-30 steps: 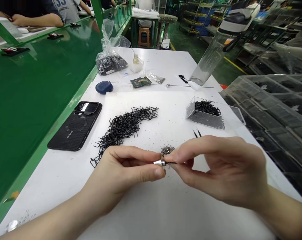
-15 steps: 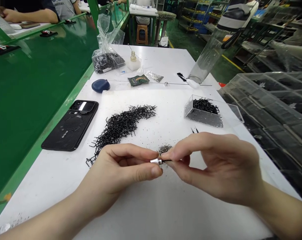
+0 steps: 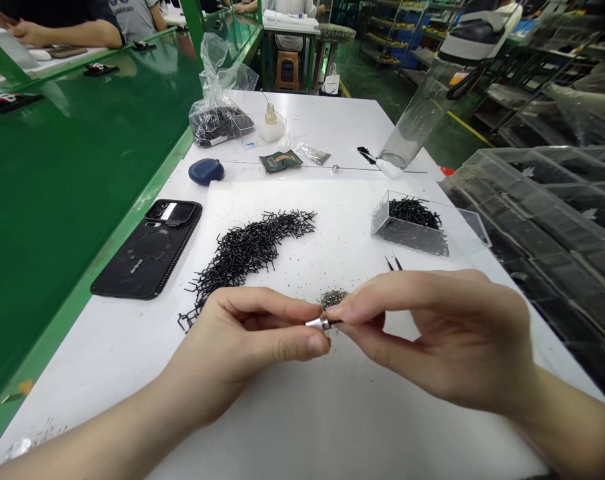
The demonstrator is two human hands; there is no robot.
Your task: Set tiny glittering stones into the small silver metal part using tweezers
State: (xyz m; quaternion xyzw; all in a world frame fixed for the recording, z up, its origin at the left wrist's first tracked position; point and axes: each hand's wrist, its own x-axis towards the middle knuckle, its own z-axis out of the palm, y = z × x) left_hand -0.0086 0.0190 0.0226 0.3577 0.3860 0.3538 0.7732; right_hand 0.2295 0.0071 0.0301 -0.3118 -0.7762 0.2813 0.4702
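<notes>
Between thumb and forefinger, my left hand (image 3: 262, 333) pinches a small silver metal cylinder (image 3: 316, 323). My right hand (image 3: 432, 333) has its fingertips closed on a thin black rod (image 3: 335, 322), whose end meets the cylinder's right side. Most of that rod is hidden by the fingers. Just behind the fingertips lies a small heap of tiny metal parts (image 3: 333, 297). Beyond my left hand spreads a long pile of bent black rods (image 3: 247, 247). Two dark pointed tips, like tweezers (image 3: 394, 263), stick out from behind my right hand.
A clear plastic box (image 3: 407, 233) of black rods stands at right. A black phone (image 3: 149, 250) and a blue oval case (image 3: 206, 171) lie at left. Farther back are a plastic bag (image 3: 217, 123), a bottle (image 3: 417, 113) and a green packet (image 3: 281, 161). Stacked bins (image 3: 537, 220) flank the table.
The view has shifted slightly, so everything on the table sits a little farther right. Both hands keep the same pinch on the cylinder and rod.
</notes>
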